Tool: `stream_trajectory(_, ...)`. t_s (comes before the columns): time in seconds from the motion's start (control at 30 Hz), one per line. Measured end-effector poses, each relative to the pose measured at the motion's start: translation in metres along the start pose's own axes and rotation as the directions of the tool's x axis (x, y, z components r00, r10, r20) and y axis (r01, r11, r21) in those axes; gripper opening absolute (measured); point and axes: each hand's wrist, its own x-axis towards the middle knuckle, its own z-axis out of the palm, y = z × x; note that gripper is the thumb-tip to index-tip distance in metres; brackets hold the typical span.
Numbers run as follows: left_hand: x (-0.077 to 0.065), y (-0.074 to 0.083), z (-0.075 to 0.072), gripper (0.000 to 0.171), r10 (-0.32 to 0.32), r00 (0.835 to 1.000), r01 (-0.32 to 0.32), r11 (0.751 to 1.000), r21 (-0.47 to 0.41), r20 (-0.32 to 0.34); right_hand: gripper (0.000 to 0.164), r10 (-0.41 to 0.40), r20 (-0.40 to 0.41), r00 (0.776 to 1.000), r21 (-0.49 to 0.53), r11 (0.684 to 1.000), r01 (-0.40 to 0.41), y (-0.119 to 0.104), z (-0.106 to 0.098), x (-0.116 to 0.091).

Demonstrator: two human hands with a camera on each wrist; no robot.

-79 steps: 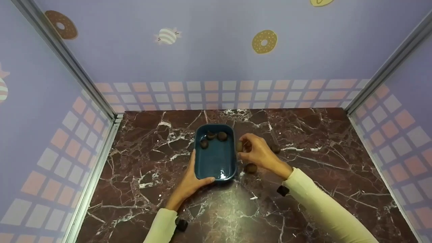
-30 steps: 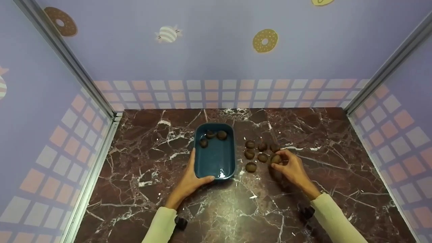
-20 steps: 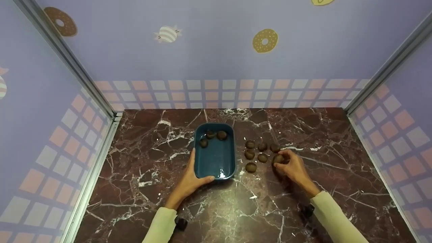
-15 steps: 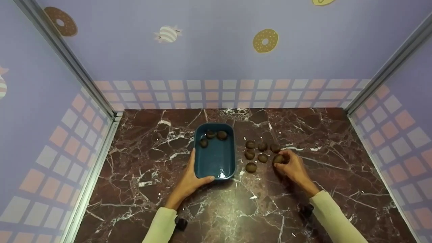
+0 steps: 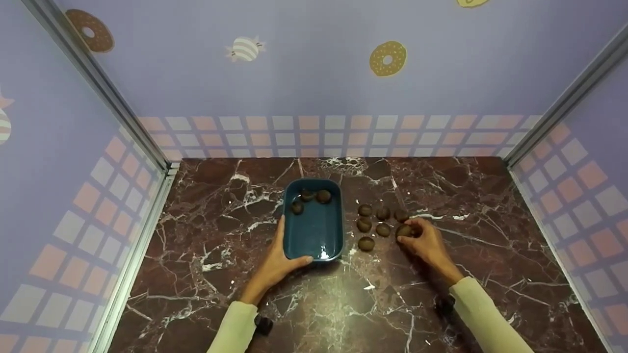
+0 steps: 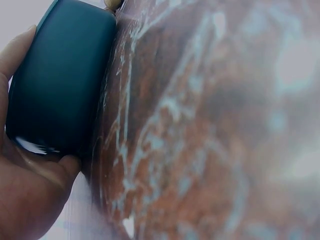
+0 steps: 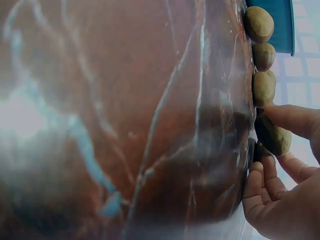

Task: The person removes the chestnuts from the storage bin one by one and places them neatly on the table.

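Head view: left hand [image 5: 277, 260] holds the near-left corner of the blue dish [image 5: 314, 235], whose long axis runs away from the person; three nuts [image 5: 323, 196] lie at its far end. Right hand [image 5: 427, 245], the nearer one, has the brown nut [image 5: 403, 232] between thumb and fingers; dish lies left of this grip, with loose nuts [image 5: 364, 224] between on the marble table [image 5: 221, 294]. Left wrist view: thumb and fingers spread wide round the dish corner. Right wrist view: narrow pinch, nut's long axis slanting; cannot tell whether it touches the table.
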Motion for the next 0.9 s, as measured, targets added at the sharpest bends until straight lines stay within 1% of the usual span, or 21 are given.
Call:
stream_trajectory(0.03,-0.0003,0.0001,0.0001,0.13,-0.002,1.0,0.002,1.0,-0.002,0.003,0.04,-0.012,-0.004,1.0,-0.014,1.0,0.012,0.0014,-0.0003,0.0004)
stream_trajectory(0.17,-0.0014,0.001,0.0009,0.128,-0.013,1.0,0.013,1.0,-0.012,0.01,0.043,-0.018,-0.021,1.0,-0.064,0.998,0.016,0.0063,-0.0019,0.0015)
stream_trajectory(0.27,-0.0014,0.0012,0.0009,0.128,-0.013,1.0,0.013,1.0,-0.016,0.007,0.044,-0.011,-0.027,1.0,-0.079,0.997,0.009,0.009,-0.0026,0.0018)
stream_trajectory(0.43,-0.0005,0.0008,0.0,0.129,-0.02,1.0,0.02,1.0,-0.006,0.007,0.043,-0.048,-0.025,0.999,-0.085,0.995,0.046,0.0104,-0.0034,0.0025)
stream_trajectory(0.63,-0.0017,0.0003,-0.0007,0.13,-0.025,1.0,0.025,1.0,-0.002,0.002,0.042,-0.056,-0.009,0.998,-0.076,0.996,0.055,0.0084,-0.0046,0.0024)
stream_trajectory(0.9,-0.0005,-0.0004,0.0004,0.13,-0.022,1.0,0.022,1.0,-0.012,0.004,0.034,0.0,0.001,1.0,0.0,1.0,0.0,0.0039,-0.01,0.0003)
